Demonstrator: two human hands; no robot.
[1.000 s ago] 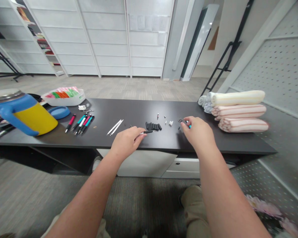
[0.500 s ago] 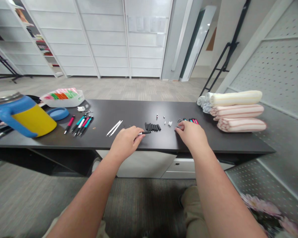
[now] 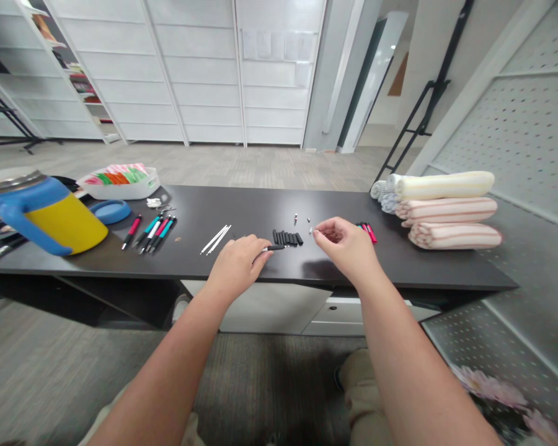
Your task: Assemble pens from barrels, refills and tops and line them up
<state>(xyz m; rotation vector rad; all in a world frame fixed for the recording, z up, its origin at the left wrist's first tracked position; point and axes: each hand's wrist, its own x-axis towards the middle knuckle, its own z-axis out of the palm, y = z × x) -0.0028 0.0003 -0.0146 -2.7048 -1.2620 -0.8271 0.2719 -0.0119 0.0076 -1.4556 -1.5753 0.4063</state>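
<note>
My left hand [image 3: 239, 262] rests on the black table [image 3: 251, 263] near its front edge, fingers closed on a thin pen part with a black grip [image 3: 274, 248] that points right. A row of several black grip sleeves [image 3: 287, 238] lies just beyond it. My right hand [image 3: 345, 243] hovers above the table to the right of that row, its fingertips pinched on something small that I cannot make out. Tiny metal tips [image 3: 302, 218] lie behind. Coloured pen barrels [image 3: 367, 231] lie to the right of my right hand.
A yellow and blue jug [image 3: 41, 214] stands at the left, with a blue lid [image 3: 110, 210], several assembled pens [image 3: 152, 229], white refills [image 3: 216, 238] and a white tray of coloured items [image 3: 121, 179]. Rolled striped towels [image 3: 446, 207] are stacked at the right.
My right hand has left the coloured pen barrels, moved left and lifted off the table with its fingers pinched. My left hand has stayed in place on the pen part.
</note>
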